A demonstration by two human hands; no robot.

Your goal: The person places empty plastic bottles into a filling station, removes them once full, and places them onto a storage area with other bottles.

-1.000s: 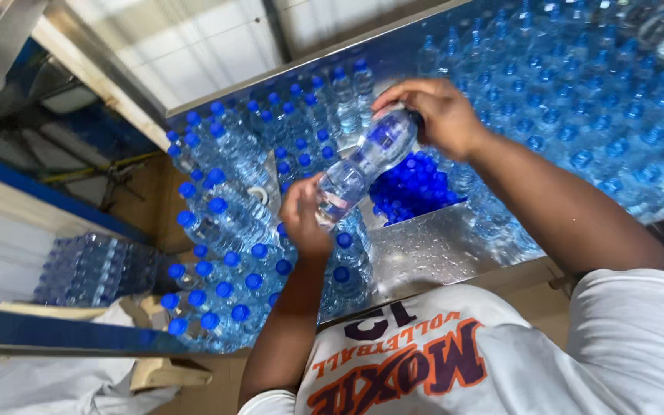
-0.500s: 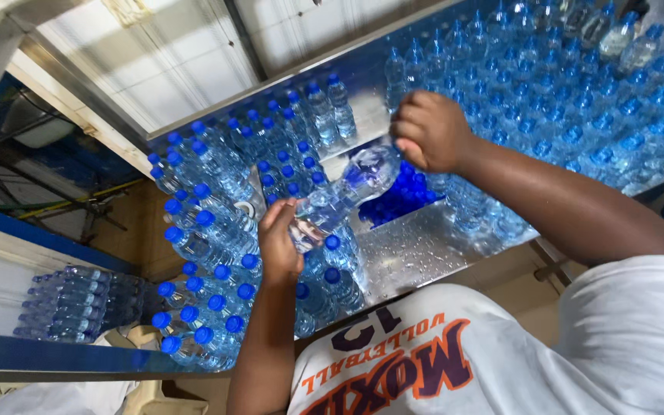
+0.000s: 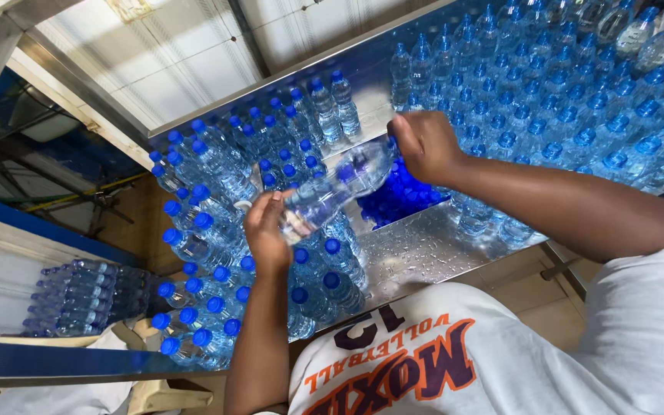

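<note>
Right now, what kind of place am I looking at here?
Probably a water bottling or packing line: a wet steel table crowded with blue-capped bottles, a shrink-wrapped pack nearby, and one bottle held in both hands.

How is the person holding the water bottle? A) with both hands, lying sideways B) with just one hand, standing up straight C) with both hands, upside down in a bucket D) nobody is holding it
A: the clear water bottle lies sideways above the metal table, with the left hand gripping one end and the right hand the other.
</note>
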